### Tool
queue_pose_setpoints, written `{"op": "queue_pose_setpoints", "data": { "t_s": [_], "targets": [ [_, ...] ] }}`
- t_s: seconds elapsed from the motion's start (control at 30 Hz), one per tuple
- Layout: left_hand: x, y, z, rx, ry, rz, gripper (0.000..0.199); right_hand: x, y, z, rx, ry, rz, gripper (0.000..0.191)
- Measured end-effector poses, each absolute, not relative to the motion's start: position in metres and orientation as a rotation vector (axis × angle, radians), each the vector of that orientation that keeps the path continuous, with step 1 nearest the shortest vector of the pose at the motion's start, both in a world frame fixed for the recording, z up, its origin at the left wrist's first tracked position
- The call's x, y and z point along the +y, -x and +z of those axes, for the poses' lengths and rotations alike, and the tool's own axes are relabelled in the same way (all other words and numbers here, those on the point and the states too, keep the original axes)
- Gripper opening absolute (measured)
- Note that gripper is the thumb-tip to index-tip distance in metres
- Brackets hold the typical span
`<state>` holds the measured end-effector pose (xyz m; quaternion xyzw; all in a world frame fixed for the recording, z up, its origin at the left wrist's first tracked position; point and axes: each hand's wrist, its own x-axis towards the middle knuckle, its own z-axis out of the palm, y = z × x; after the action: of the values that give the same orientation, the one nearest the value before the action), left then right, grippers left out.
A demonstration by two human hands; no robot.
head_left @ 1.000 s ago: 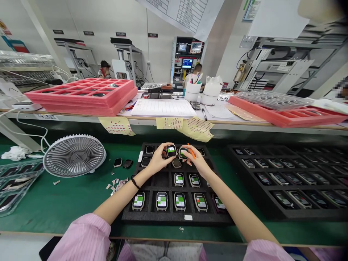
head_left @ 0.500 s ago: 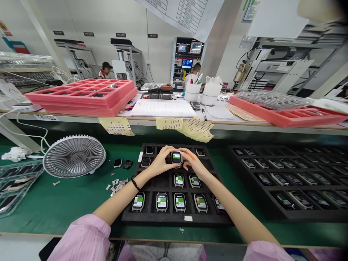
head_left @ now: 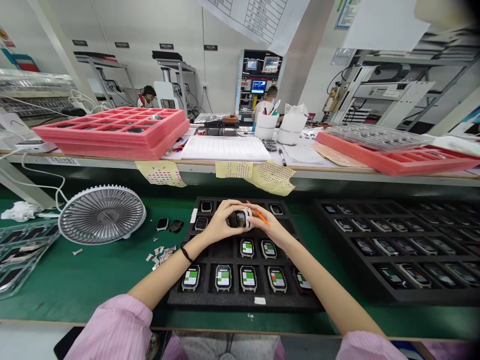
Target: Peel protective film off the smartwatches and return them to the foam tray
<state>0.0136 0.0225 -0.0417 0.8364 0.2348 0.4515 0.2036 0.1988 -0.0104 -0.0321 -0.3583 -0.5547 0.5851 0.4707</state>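
Note:
A watch (head_left: 242, 218) is held between my two hands above a black foam tray (head_left: 213, 301), its face turned partly to the side and dark. My left hand (head_left: 224, 221) grips it from the left, thumb below and fingers over the top. From the right, the fingers of my right hand (head_left: 265, 222) touch its edge, and a thin orange stick (head_left: 260, 214) lies across them. Watches with lit green and white screens, such as one at the front (head_left: 248, 278), sit in the tray's compartments. Dark-screened watches (head_left: 206, 206) occupy the back row.
Left of the tray are a round fan (head_left: 108, 215), two loose watches (head_left: 162, 224) and small scattered pieces (head_left: 162, 257). A second black tray (head_left: 352, 260) of watches stands right. Pink trays (head_left: 112, 132) rest on the shelf behind. People sit in the background.
The held watch has turned, so its lit green and white screen no longer shows. The orange stick now shows at greater length across my right fingers.

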Motion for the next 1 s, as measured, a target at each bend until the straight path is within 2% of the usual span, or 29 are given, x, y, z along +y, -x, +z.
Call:
{"op": "queue_pose_setpoints", "data": {
  "t_s": [0.2,1.0],
  "targets": [
    [0.018,-0.016,-0.038,0.571,-2.302,1.310,0.042,-0.011,-0.203,-0.034,-1.342,0.719,1.662,0.034],
    [0.019,-0.015,-0.043,0.518,-2.362,1.276,0.047,-0.015,-0.195,-0.035,-1.265,0.732,1.551,0.033]
  ]
}}
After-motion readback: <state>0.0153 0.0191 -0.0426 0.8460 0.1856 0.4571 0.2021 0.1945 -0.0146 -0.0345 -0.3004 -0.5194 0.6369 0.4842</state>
